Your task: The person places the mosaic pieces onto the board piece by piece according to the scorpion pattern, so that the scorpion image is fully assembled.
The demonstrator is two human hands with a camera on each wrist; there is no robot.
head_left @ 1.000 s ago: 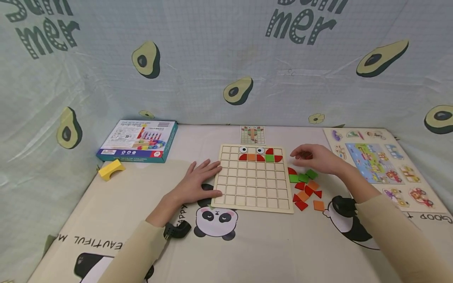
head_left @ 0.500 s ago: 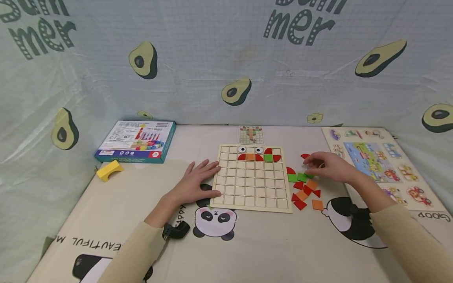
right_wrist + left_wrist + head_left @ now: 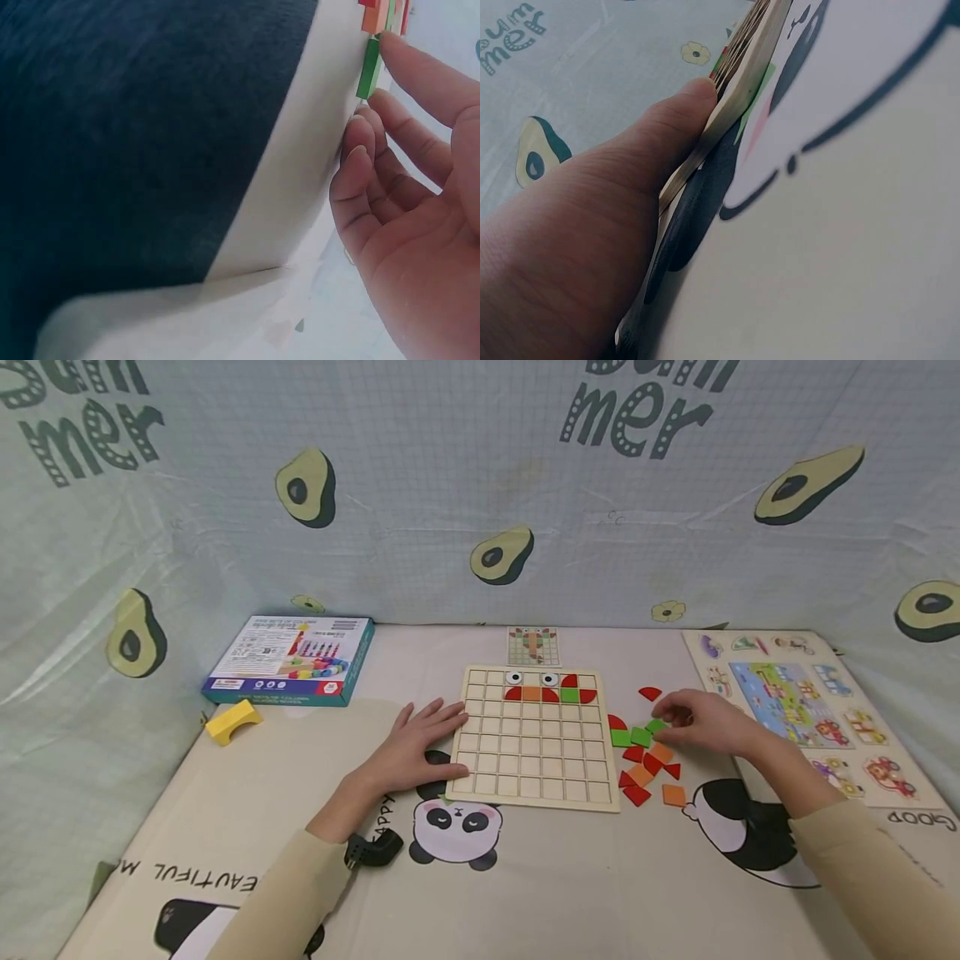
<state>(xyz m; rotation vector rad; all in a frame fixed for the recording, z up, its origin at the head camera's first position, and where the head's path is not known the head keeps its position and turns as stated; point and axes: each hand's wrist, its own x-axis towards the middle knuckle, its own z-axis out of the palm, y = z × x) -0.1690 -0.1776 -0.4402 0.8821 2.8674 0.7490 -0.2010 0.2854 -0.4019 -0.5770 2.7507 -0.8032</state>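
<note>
A wooden grid board (image 3: 534, 752) lies flat with red, orange and green tiles and two eye tiles (image 3: 513, 678) in its upper rows. My left hand (image 3: 412, 747) rests at its left edge with fingers spread; in the left wrist view the thumb (image 3: 682, 109) lies on the board's rim. To the right of the board, my right hand (image 3: 701, 720) pinches a green square tile (image 3: 369, 69) between thumb and index finger, the other fingers curled in. Loose red tiles (image 3: 637, 795), orange squares (image 3: 673, 795) and another green square (image 3: 641, 737) lie close by.
A small pattern card (image 3: 533, 647) lies behind the board. At the back left are a boxed toy set (image 3: 292, 660) and a yellow arch block (image 3: 235, 722). A picture puzzle board (image 3: 813, 718) lies on the right, partly under my right forearm.
My right hand has moved from beside the board's upper right corner toward me, onto the green square tile. A red quarter-round tile now lies beyond it. My left hand has stayed put.
</note>
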